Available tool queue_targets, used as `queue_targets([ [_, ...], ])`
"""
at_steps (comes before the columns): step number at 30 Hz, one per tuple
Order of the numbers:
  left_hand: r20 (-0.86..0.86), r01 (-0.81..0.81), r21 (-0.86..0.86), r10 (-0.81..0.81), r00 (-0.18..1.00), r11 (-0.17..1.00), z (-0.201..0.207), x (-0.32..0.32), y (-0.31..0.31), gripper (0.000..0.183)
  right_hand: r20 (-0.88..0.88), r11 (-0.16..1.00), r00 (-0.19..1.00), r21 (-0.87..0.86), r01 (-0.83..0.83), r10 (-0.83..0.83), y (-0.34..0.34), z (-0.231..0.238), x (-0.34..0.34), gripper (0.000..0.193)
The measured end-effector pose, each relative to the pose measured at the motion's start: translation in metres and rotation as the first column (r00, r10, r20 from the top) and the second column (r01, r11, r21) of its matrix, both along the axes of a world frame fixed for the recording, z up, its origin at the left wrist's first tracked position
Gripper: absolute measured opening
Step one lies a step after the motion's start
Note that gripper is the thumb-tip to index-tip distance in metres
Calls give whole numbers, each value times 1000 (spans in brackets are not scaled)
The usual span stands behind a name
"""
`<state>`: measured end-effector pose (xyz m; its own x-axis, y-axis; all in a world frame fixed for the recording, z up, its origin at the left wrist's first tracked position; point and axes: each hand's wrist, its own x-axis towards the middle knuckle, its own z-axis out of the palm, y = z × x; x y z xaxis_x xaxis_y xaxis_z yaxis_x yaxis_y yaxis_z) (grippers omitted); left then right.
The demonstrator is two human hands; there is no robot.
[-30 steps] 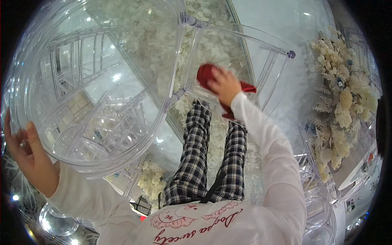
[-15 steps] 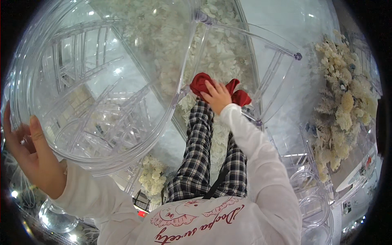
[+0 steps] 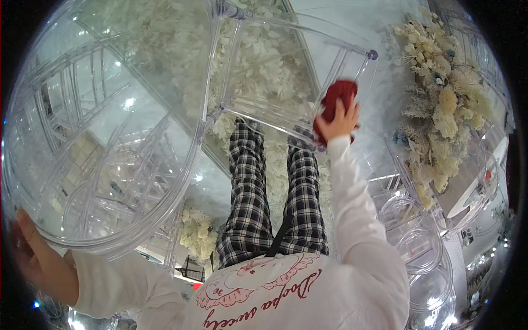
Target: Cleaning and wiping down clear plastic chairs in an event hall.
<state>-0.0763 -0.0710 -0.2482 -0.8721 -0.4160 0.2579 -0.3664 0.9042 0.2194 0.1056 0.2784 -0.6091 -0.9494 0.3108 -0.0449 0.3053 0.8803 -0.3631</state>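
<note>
A large clear plastic chair (image 3: pixel 129 237) is tilted in front of me, its big round part at left and its legs with crossbars pointing right. At the lower left my left hand (image 3: pixel 41 258) grips the round rim, thumb on the near side; its other fingers are partly dark at the picture's edge. My right hand (image 3: pixel 342 122) presses a crumpled dark red cloth (image 3: pixel 338 99) around the right end of the leg frame (image 3: pixel 275 122). Part of that leg is hidden under the cloth and fingers.
Cream and white artificial flowers (image 3: pixel 445 110) stand at right. Below me, white petals (image 3: pixel 264 60) fill a floor panel bordered by a strip. More clear chairs (image 3: pixel 412 236) are stacked at lower right. A small cream flower bunch (image 3: pixel 198 234) sits left of my legs.
My right hand has slid the red cloth right along the leg frame, bunching it up. The chair has shifted left in view, and my left hand has gone lower left with it.
</note>
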Motion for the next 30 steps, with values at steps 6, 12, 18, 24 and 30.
queue_targets([
  [6, -50, 69, -34, -71, 996, 997, 1, 0, 6, 34, 92, 982, 996, -188, 30, -13, 14, -4, 61, 51],
  [12, -98, 147, -19, -148, 984, 989, 0, 2, 5, 32, -212, 892, 867, -72, 447, -451, 20, -13, -37, 47],
  [18, -77, 192, -25, -194, 978, 981, -1, 1, 1, 30, -46, 227, 901, -972, 59, -431, -131, 72, -147, 42],
  [24, 7, 281, 4, -281, 960, 960, -3, -8, 29, 42, -798, 270, 597, -594, -758, -80, -271, 196, -117, 28],
  [30, -5, 376, 45, -376, 926, 925, 0, -9, 29, 40, -775, 505, 623, -581, -638, -105, -251, 177, -177, 19],
])
